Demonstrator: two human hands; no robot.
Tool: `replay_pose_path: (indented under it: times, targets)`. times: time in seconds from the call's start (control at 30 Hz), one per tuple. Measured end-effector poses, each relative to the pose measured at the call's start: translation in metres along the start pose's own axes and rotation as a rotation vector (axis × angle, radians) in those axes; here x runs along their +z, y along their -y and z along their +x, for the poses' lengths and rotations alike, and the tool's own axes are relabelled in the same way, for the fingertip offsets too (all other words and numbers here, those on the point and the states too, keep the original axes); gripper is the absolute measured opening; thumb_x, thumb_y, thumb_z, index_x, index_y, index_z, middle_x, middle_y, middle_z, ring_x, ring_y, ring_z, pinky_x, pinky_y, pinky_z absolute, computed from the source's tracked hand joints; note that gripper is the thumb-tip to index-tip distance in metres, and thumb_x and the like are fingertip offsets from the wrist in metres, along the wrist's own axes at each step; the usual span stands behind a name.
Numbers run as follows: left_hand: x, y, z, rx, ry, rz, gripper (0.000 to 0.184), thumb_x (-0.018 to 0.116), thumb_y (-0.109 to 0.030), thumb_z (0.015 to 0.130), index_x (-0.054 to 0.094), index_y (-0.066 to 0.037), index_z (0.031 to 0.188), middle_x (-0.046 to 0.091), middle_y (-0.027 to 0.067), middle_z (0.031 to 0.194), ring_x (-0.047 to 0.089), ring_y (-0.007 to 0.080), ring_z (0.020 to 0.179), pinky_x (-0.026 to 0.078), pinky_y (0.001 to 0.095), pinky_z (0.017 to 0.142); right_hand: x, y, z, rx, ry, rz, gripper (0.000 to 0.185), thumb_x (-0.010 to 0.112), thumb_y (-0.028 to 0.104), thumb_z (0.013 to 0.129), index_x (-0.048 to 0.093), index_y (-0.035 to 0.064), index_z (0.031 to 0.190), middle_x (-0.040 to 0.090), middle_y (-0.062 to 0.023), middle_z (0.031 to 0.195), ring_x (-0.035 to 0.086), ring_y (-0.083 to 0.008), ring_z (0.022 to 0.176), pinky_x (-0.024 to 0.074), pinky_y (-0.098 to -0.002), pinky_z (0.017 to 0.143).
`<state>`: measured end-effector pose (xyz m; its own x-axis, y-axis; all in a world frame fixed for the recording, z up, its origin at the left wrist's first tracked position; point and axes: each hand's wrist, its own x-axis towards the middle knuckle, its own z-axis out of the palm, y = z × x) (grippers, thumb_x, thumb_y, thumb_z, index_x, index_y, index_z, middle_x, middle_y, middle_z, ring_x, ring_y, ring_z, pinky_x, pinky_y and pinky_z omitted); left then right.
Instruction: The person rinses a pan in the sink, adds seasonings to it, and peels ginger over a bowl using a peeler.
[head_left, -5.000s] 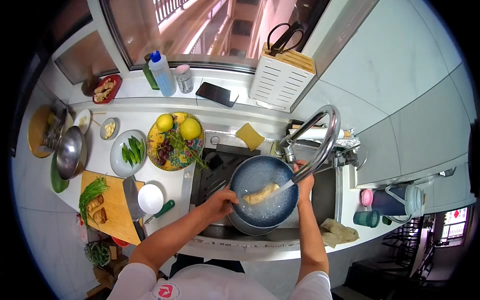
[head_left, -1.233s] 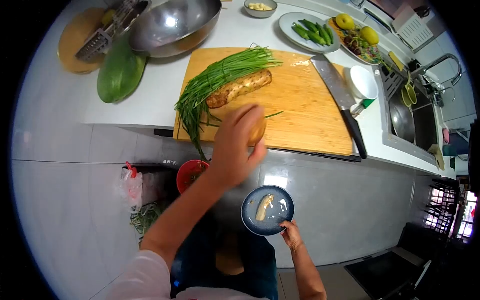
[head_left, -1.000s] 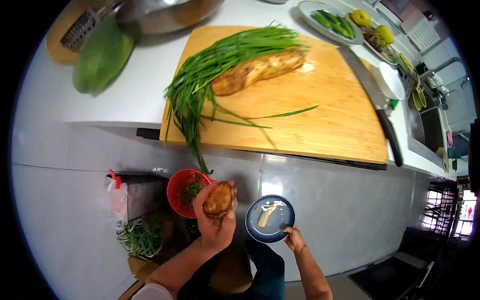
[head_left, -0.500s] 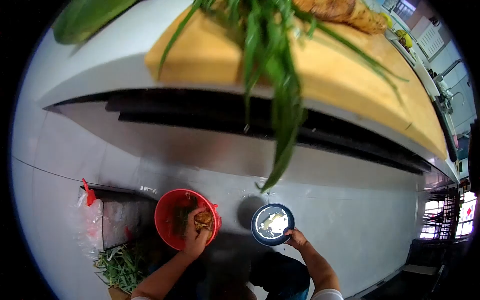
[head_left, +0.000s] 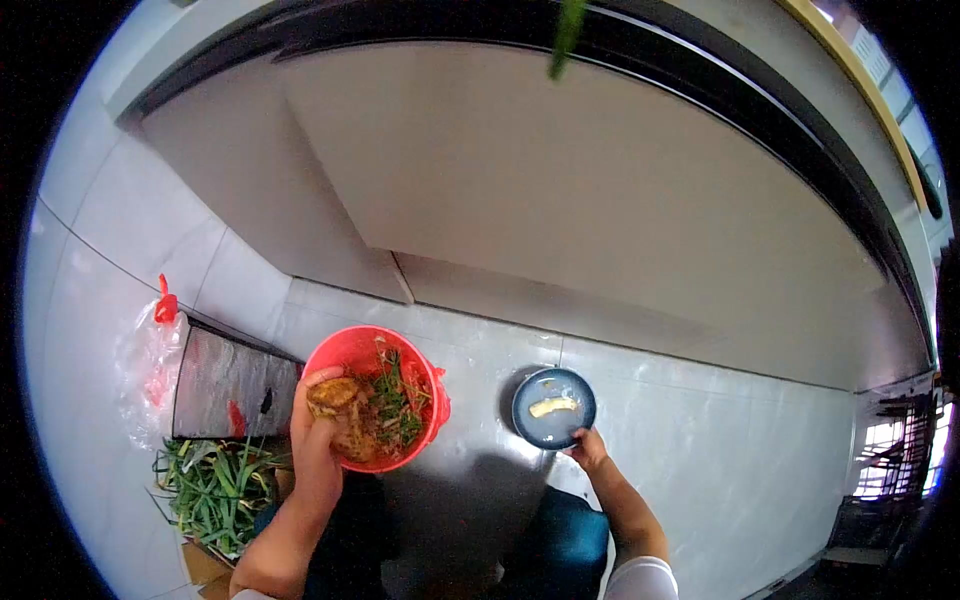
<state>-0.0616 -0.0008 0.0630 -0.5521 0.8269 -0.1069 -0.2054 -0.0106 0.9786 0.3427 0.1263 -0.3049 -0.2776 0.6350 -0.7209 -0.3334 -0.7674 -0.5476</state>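
The left hand (head_left: 309, 430) curls its fingers around a brown root piece (head_left: 334, 395) at nine o'clock over the red bucket (head_left: 335, 350), the right hand (head_left: 588, 449) pinches the blue bowl (head_left: 527, 427) at five o'clock, a pale piece (head_left: 553, 407) inside, green stalks (head_left: 222, 490) at the bucket's eight.

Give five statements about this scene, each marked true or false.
1. The right hand grips the blue bowl at its rim. True.
2. Leafy green stalks lie left of the red bin. True.
3. The pale piece lies in the red bin. False: it lies in the blue bowl.
4. The left hand holds a brown-skinned piece. True.
5. The red bin is empty. False: green and brown scraps lie in it.
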Motion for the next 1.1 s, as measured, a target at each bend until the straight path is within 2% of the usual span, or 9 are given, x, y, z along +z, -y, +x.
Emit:
replay_pose_path:
  times: [0.17,0.5,0.57,0.6,0.67,0.83,0.9,1.0,1.1]
  targets:
    - [0.012,0.0,-0.005,0.004,-0.02,0.096,0.05,0.047,-0.008,0.073,0.048,-0.001,0.123,0.057,0.0112,0.112,0.057,0.0217,0.107,0.044,0.034,0.096,-0.017,-0.013,0.02,0.056,0.049,-0.017,0.054,0.047,-0.002,0.072,0.047,0.0107,0.125,0.061,-0.0147,0.109,0.065,-0.0351,0.092,0.0575,-0.0583,0.068]
    - [0.015,0.0,0.0,-0.008,-0.075,0.058,0.053,0.05,-0.014,0.072,0.048,0.0,0.123,0.063,0.0151,0.107,0.062,0.0246,0.097,0.049,0.0357,0.09,-0.011,-0.044,0.041,0.05,0.004,0.132,0.056,0.049,-0.003,0.071,0.046,0.0115,0.124,0.063,-0.0153,0.102,0.067,-0.0335,0.077,0.058,-0.045,0.047]
    - [0.015,0.001,0.001,0.0,-0.08,0.057,0.053,0.05,-0.013,0.072,0.047,0.0,0.123,0.063,0.0163,0.107,0.062,0.0247,0.096,0.05,0.0356,0.089,-0.01,-0.05,0.046,0.024,-0.015,0.111,0.059,0.053,-0.001,0.071,0.044,0.012,0.128,0.058,-0.0122,0.105,0.064,-0.0266,0.074,0.0537,-0.0315,0.035]
    - [0.014,0.001,0.001,0.009,-0.088,0.052,0.053,0.05,-0.013,0.072,0.047,0.0,0.124,0.063,0.0176,0.106,0.063,0.0247,0.095,0.051,0.0354,0.087,-0.013,-0.052,0.05,0.026,-0.016,0.112,0.059,0.053,-0.001,0.071,0.044,0.012,0.128,0.058,-0.0122,0.105,0.064,-0.0266,0.074,0.0537,-0.0315,0.035]
    - [0.013,0.001,0.001,0.014,-0.088,0.062,0.053,0.05,-0.013,0.072,0.046,0.0,0.124,0.063,0.0177,0.106,0.063,0.0247,0.095,0.051,0.0353,0.087,-0.02,-0.057,0.055,0.0,0.091,0.12,0.062,0.049,-0.003,0.069,0.043,0.0123,0.129,0.061,-0.015,0.107,0.066,-0.0327,0.077,0.0595,-0.0463,0.049]
    - [0.008,0.003,0.001,0.014,-0.088,0.054,0.053,0.05,-0.013,0.073,0.046,0.0,0.124,0.063,0.0178,0.106,0.063,0.0254,0.092,0.052,0.0358,0.086,-0.023,-0.065,0.059,-0.023,0.155,0.131,0.06,0.049,-0.003,0.072,0.042,0.0116,0.13,0.061,-0.0162,0.109,0.067,-0.0342,0.077,0.0601,-0.0452,0.05]
    - [0.005,0.004,0.001,0.023,-0.089,0.064,0.05,0.05,-0.014,0.075,0.046,-0.001,0.123,0.063,0.0168,0.105,0.063,0.0257,0.091,0.052,0.0365,0.085,-0.019,-0.066,0.06,0.02,0.021,0.13,0.054,0.051,-0.001,0.078,0.044,0.0126,0.129,0.062,-0.017,0.108,0.067,-0.0337,0.075,0.06,-0.0447,0.049]
    - [0.005,0.007,0.002,0.022,-0.096,0.005,0.047,0.05,-0.014,0.076,0.047,-0.001,0.122,0.062,0.0158,0.106,0.063,0.026,0.09,0.052,0.0374,0.084,-0.024,-0.069,0.07,0.056,-0.01,-0.004,0.038,0.054,0.006,0.086,0.051,0.004,0.124,0.064,-0.0183,0.1,0.068,-0.0343,0.08,0.0599,-0.0465,0.053]
    - [0.005,0.007,0.004,-0.032,-0.076,-0.155,0.043,0.044,-0.004,0.076,0.049,-0.001,0.119,0.062,0.0156,0.106,0.061,0.0246,0.096,0.051,0.0381,0.086,-0.005,-0.04,0.048,0.149,-0.09,-0.212,0.051,0.062,0.018,0.088,0.042,0.004,0.132,0.062,-0.0206,0.108,0.066,-0.0386,0.087,0.0591,-0.0496,0.061]
